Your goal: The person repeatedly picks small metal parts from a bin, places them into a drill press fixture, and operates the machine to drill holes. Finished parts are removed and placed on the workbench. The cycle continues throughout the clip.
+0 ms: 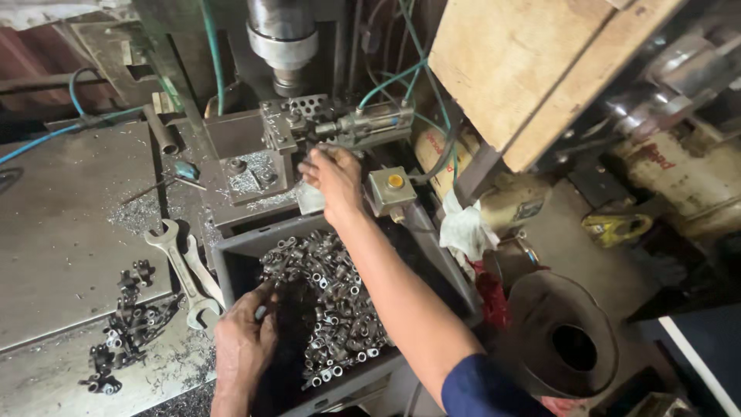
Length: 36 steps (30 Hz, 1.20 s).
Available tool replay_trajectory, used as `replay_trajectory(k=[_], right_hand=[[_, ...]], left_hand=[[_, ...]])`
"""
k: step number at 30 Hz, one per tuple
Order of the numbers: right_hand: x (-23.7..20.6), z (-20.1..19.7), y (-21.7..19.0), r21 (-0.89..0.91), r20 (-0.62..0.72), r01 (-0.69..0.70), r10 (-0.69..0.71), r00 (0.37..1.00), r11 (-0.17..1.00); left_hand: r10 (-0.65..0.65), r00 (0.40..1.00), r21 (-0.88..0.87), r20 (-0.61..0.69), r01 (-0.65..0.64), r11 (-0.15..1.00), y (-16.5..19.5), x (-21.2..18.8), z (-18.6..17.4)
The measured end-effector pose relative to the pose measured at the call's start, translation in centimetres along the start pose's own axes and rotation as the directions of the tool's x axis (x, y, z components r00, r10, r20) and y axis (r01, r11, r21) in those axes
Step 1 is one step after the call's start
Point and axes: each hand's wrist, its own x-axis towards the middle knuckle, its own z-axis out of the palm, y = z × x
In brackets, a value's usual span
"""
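1. Your right hand [333, 179] is up at the fixture [309, 127] under the press spindle [284, 38], fingers bunched together at the clamp. Whether they pinch a part there you cannot tell from this view, so feel for the seat rather than trusting your eyes.

2. Keep that wrist low and to the near side of the fixture. The spindle stands directly above, and I judge the fingertips should leave the jig before anything comes down.

3. Your left hand [245, 340] sits at the near left edge of the bin [231, 259], fingers curled onto a small metal fitting [261, 313]. Hold it by its body so that it is already turned the right way.

4. The stock is the heap of small metal parts [328, 301] in the bin, just near of the fixture. Pick from the top of the heap; digging deeper looks likely to snag edges on your fingers.

5. The yellow push button [394, 181] lies just right of your right wrist. Mind your forearm near it, since a brush against it could be a hazard.

6. Metal chips [251, 181] lie on the plate left of the jig. If any sit in the seat, the part will probably rest crooked, so clear them first.

7. Leave the two spanners [185, 270] and the dark finished-looking pieces [123, 324] on the left table [62, 232] alone; they are well apart from your reach path.
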Motion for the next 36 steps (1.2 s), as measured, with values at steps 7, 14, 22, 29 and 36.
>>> replay_trajectory(k=[7,14,22,29,36], right_hand=[[4.2,-0.7,2.7,0.096,-0.061,0.042,-0.036,0.997,0.994],[4.0,0.1,1.7,0.162,-0.027,0.054,-0.05,0.998,0.985],[3.0,1.2,-0.8,-0.024,0.004,0.027,-0.027,1.0,0.999],[-6.3,-5.3,-6.7,-0.526,0.291,0.444,-0.336,0.896,0.726],[-10.3,-8.8,-11.8,-0.835,0.493,0.546,-0.53,0.69,-0.066]], left_hand=[[0.036,0.999,-0.053,0.005,-0.036,0.998,0.0,0.3,-0.3],[0.056,0.998,-0.046,-0.006,-0.056,0.997,-0.6,0.3,0.1],[-0.001,0.999,-0.021,0.032,0.002,1.0,-0.2,0.3,0.2],[0.048,0.999,-0.037,-0.021,-0.048,0.998,0.0,0.1,-0.3],[0.003,1.0,-0.004,0.014,-0.003,1.0,0.2,0.1,-0.2]])
